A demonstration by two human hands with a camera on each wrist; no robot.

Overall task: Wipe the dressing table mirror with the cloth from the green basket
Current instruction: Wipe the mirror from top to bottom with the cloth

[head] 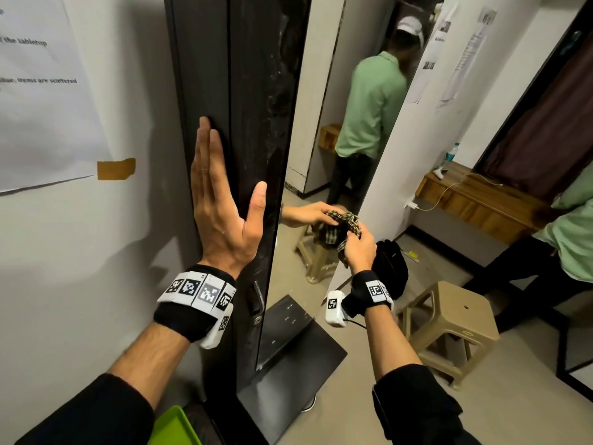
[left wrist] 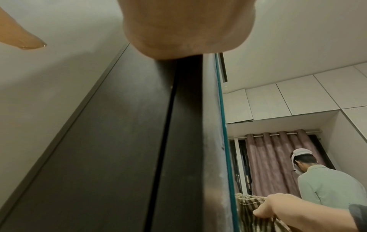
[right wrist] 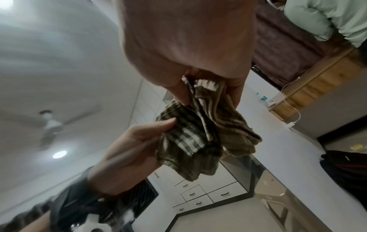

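Observation:
The tall dressing table mirror (head: 337, 130) stands in a dark frame (head: 205, 75) against the wall. My left hand (head: 221, 200) lies flat on the frame's side with fingers straight and thumb spread; the left wrist view shows its palm (left wrist: 188, 28) on the dark frame (left wrist: 119, 157). My right hand (head: 356, 242) grips a bunched brown checked cloth (head: 348, 223) and holds it against the glass at about mid height. The right wrist view shows the fingers (right wrist: 178, 92) pinching the cloth (right wrist: 214, 100), with their reflection just beyond. A corner of the green basket (head: 173, 428) shows at the bottom edge.
A beige plastic stool (head: 455, 319) and a black backpack (head: 390, 268) sit on the floor to the right. A wooden shelf (head: 475, 200) runs along the right wall, and a person in a green shirt (head: 568, 239) stands there. Paper sheets (head: 41, 91) are taped left of the frame.

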